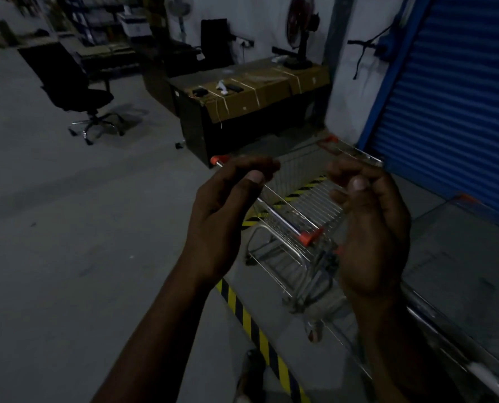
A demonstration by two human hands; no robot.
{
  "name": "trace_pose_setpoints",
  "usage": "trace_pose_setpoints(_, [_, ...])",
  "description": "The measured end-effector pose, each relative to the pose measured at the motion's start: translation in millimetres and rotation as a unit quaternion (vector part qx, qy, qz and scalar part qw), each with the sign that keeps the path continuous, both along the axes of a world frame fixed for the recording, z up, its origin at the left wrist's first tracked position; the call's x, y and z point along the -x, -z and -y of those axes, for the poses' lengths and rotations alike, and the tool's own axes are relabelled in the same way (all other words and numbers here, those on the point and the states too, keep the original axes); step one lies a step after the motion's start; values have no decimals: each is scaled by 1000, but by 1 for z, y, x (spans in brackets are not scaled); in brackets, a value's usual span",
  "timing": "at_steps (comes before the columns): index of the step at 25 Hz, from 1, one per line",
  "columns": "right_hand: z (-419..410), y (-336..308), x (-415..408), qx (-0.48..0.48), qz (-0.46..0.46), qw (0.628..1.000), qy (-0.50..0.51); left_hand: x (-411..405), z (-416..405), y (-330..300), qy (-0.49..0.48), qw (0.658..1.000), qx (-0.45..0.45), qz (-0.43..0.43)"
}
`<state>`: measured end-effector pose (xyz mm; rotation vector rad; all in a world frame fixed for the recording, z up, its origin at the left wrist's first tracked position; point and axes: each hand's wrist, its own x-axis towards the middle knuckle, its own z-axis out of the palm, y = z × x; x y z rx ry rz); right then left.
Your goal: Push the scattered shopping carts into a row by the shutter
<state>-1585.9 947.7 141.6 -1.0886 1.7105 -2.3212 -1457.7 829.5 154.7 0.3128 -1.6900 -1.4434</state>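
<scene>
Shopping cart [294,216] sits just beyond both grips, left hand [222,216] and right hand [370,228] loosely curled, holding nothing, so I'd grab its rim evenly and shove straight toward the shutter [451,106].

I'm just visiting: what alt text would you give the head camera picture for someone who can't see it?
Two bare hands, left hand and right hand, are raised with loosely curled fingers above a wire shopping cart beside a blue shutter. Yellow-and-black floor tape runs underfoot; a black office chair and a cardboard-topped desk stand behind in dim light.

Grey floor [68,228] bears shopping cart [294,228], office chair [76,91]
</scene>
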Motion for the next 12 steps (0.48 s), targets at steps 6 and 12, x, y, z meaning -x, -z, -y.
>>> trace_pose_setpoints(6, [123, 14, 51, 74, 34, 993, 80, 53, 115, -2, 78, 992, 23, 100])
trace_pose_setpoints(12, [222, 97, 97, -226, 14, 970, 91, 121, 212, 32, 158, 977, 35, 138])
